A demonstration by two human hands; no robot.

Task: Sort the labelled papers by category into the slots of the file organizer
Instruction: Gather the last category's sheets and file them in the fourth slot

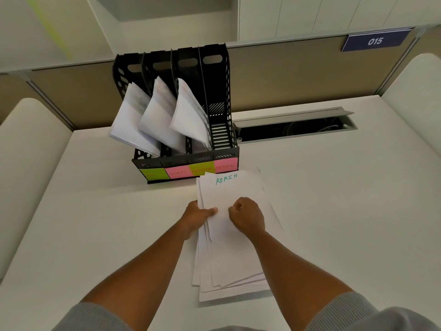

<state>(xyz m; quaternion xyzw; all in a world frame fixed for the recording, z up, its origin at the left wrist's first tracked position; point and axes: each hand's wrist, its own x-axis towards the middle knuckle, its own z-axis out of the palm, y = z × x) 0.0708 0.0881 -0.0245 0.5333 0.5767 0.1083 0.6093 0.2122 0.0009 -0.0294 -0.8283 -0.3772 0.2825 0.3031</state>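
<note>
A black file organizer with four slots stands at the back of the white desk. Coloured sticky labels run along its front; the rightmost pink one reads ADMIN. The three left slots hold leaning white papers; the rightmost slot holds nothing. A loose stack of white papers lies in front of the organizer, its top sheet marked ADMIN in green. My left hand grips the stack's left edge, thumb on top. My right hand rests curled on the top sheet; whether it pinches paper is unclear.
An open cable tray with a raised grey lid is sunk into the desk right of the organizer. A beige partition runs behind, bearing a blue sign 015. Rounded white dividers flank the desk on both sides.
</note>
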